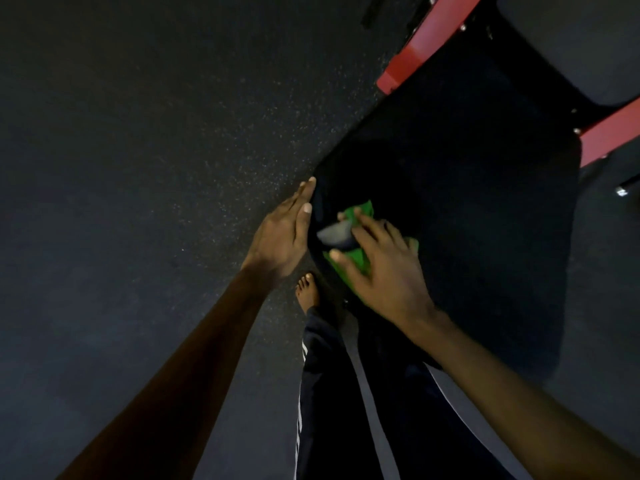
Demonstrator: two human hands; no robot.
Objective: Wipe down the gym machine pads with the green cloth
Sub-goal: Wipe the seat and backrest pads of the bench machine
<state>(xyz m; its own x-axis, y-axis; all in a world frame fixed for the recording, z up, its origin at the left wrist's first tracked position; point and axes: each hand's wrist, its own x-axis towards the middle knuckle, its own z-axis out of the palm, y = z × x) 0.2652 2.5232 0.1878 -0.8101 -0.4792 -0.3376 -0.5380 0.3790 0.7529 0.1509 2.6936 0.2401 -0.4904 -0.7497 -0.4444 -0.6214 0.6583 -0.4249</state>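
A large black gym machine pad fills the right half of the head view. My right hand lies flat on a green cloth with a grey patch, pressing it against the pad's near left corner. My left hand rests with its fingers together against the pad's left edge, holding nothing. The cloth is partly hidden under my right hand.
Red metal frame bars with bolts run at the pad's far end, and a second dark pad sits at the top right. Dark speckled rubber floor spreads to the left. My bare foot and dark striped trousers are below the pad.
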